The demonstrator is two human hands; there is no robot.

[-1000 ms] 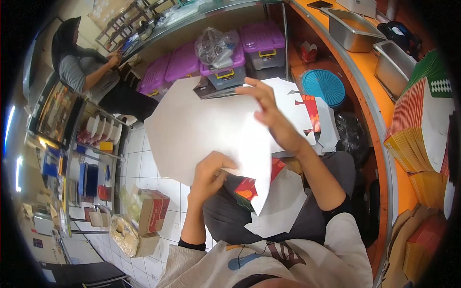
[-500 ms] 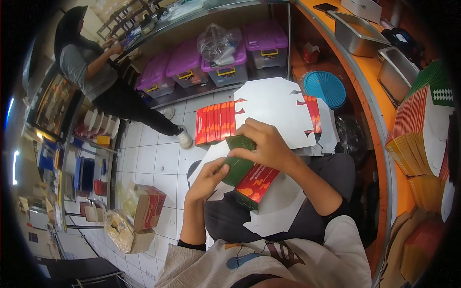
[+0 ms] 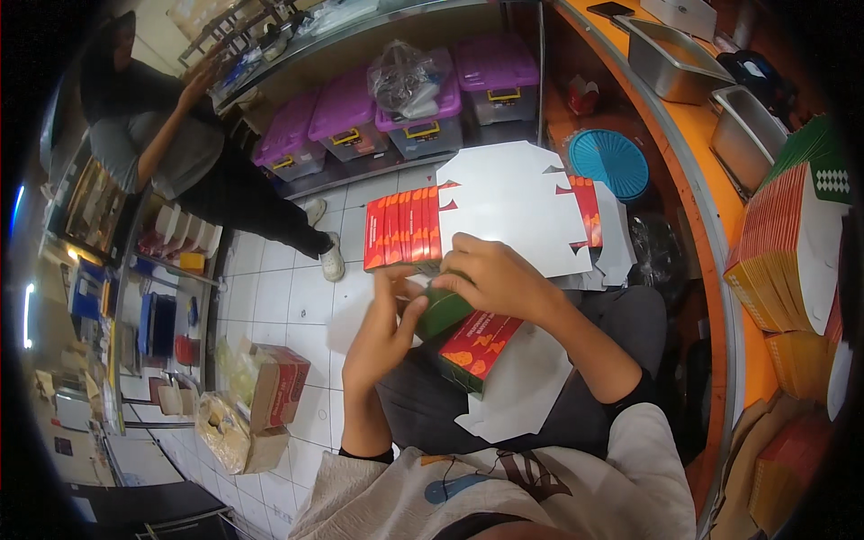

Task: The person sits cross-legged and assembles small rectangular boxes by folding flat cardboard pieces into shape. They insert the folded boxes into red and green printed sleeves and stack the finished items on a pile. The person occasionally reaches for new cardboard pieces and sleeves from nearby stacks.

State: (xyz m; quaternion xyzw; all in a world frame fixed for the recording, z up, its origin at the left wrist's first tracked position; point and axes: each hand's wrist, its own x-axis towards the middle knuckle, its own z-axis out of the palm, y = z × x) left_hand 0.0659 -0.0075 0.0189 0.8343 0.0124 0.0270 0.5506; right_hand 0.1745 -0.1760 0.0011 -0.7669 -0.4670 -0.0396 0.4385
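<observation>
On the near side of the white die-cut carton sheet (image 3: 513,211), a green carton panel (image 3: 443,314) is held over the lap. Its upper end is grasped between the thumb and bent fingers of the right hand (image 3: 495,279), which is placed close to the sheet's near edge. Farther left of the sheet, the left hand (image 3: 382,328) is set with its thumb against the panel's left side; its other fingers are curled and partly blurred, and whether the panel is pinched by them cannot be told.

Nearer the body than the sheet, a red-and-green printed carton (image 3: 480,344) is seen beside the panel, over a pale carton blank (image 3: 526,391). Just left of the sheet, red printed cartons (image 3: 402,225) are lined up in a row. To its upper right, a ribbed turquoise lid (image 3: 608,165) is seen. Beyond its far edge, purple-lidded storage boxes (image 3: 418,137) are ranged along a low shelf. Well to its left, a co-worker (image 3: 180,148) is seen with one forearm raised.
</observation>
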